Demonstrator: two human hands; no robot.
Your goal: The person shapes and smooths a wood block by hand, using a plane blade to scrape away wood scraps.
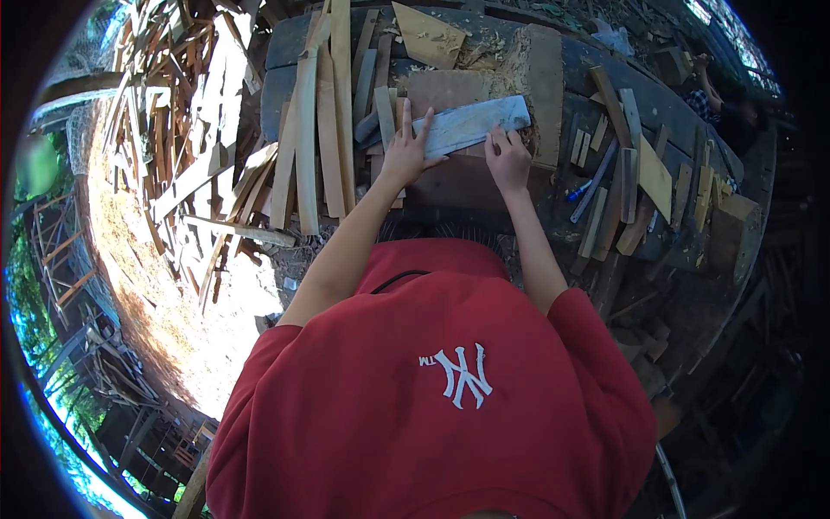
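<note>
1. On my head feed, the left hand point(406, 156) is spread open, fingers splayed at the left end of the pale board point(475, 124)
2. My right hand point(508, 157) is curled by the board's near edge, toward its right end; whether it pinches anything, I cannot tell
3. The board lies slantwise over a brown wooden block point(445, 89) on the workbench point(581, 69), with wood strips point(327, 130) to the left

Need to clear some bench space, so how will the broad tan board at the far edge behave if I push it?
Probably stiff, since the tan board looks like straight-edged wood. It lies flat, so rolling seems unlikely, though it might skid on the shavings beside it.
</note>
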